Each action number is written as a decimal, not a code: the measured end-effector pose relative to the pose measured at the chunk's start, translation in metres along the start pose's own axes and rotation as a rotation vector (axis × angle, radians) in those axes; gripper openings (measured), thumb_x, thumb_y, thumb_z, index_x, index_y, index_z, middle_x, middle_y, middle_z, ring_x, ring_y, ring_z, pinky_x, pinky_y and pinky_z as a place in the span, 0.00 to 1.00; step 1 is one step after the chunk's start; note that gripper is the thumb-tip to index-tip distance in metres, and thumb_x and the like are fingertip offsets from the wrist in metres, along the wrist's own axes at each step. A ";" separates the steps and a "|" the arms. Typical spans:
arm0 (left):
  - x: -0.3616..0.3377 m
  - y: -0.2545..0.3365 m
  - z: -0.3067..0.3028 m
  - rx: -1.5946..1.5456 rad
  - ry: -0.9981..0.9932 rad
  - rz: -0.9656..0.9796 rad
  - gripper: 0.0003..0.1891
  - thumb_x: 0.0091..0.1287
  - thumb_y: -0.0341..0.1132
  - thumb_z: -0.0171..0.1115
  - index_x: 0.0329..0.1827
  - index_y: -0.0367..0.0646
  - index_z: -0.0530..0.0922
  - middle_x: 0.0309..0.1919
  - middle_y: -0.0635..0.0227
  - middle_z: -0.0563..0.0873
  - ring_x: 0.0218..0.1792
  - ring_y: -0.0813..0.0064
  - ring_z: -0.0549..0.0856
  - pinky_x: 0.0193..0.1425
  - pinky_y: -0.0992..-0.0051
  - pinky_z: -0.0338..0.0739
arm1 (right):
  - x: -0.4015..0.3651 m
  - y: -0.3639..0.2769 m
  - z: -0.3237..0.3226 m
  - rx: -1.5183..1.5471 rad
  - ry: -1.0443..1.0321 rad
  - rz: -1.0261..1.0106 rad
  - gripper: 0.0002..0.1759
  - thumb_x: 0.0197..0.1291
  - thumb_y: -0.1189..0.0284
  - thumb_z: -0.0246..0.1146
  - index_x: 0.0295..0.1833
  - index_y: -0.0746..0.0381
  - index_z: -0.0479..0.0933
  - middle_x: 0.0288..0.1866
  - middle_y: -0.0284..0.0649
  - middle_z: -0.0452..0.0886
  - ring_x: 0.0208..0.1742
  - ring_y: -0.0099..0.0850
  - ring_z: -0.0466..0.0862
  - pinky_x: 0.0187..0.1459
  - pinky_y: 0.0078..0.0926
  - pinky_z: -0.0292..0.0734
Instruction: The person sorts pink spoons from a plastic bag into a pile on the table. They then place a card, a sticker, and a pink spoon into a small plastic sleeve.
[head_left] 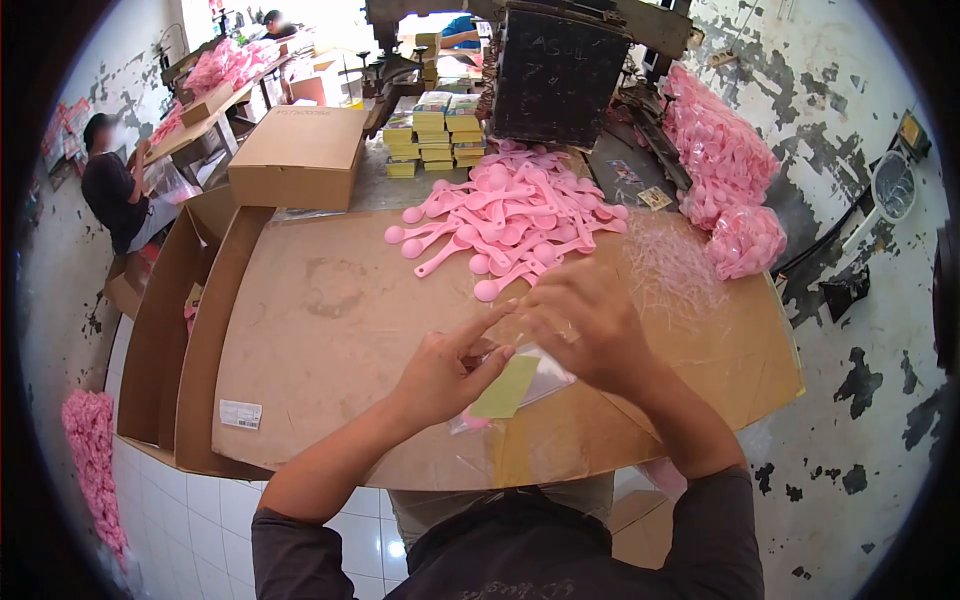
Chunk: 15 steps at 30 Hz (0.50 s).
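Bag, clear film, lies on the cardboard near the front edge, under and between both hands; green card and a bit of pink, likely a spoon, show at it. Left hand: forefinger stretched forward, thumb out by the card's top edge; whether it presses or pinches the film can't be made out. Right hand: raised over the bag's far side, fingers bent, tips near the left forefinger; any grip is too small to read. Spoon pile just beyond, plastic shreds to the right. Judged handling: bag very light, limp, slippery, apt to crease or tear; card stiffer, bendable. Best hold: pinch film and card together at a card edge.
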<state>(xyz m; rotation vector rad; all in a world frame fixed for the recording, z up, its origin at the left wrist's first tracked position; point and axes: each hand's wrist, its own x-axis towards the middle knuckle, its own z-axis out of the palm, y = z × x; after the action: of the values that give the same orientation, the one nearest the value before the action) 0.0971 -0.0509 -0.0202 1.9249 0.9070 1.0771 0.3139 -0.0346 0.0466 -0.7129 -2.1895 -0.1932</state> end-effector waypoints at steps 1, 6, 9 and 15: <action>0.000 -0.001 0.001 -0.012 0.009 0.004 0.28 0.72 0.32 0.66 0.76 0.42 0.72 0.24 0.58 0.88 0.20 0.73 0.86 0.30 0.73 0.79 | -0.003 -0.004 0.005 -0.056 0.002 -0.032 0.11 0.56 0.73 0.72 0.45 0.61 0.82 0.45 0.38 0.82 0.47 0.36 0.82 0.48 0.37 0.75; -0.002 0.003 -0.002 0.086 -0.046 0.003 0.28 0.72 0.26 0.65 0.75 0.34 0.71 0.25 0.65 0.88 0.27 0.84 0.84 0.35 0.77 0.82 | -0.008 -0.007 0.021 -0.215 0.014 -0.126 0.15 0.50 0.73 0.74 0.45 0.60 0.83 0.44 0.36 0.83 0.45 0.35 0.83 0.47 0.35 0.75; -0.003 0.002 -0.001 0.133 -0.047 0.024 0.28 0.72 0.26 0.66 0.75 0.33 0.71 0.25 0.62 0.88 0.26 0.82 0.85 0.34 0.76 0.83 | -0.010 -0.008 0.025 -0.243 0.002 -0.134 0.14 0.49 0.75 0.73 0.44 0.61 0.82 0.44 0.37 0.83 0.45 0.35 0.83 0.46 0.35 0.75; -0.002 0.002 0.002 0.127 -0.020 0.066 0.28 0.72 0.31 0.66 0.74 0.34 0.72 0.23 0.60 0.87 0.20 0.74 0.84 0.32 0.73 0.81 | -0.007 0.003 0.029 -0.108 -0.028 0.074 0.09 0.49 0.78 0.68 0.38 0.61 0.77 0.40 0.40 0.78 0.41 0.40 0.80 0.46 0.35 0.74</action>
<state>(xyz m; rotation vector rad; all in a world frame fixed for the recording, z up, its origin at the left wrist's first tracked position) 0.0988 -0.0540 -0.0203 2.0791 0.9256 1.0581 0.3000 -0.0243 0.0220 -0.8598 -2.1876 -0.2666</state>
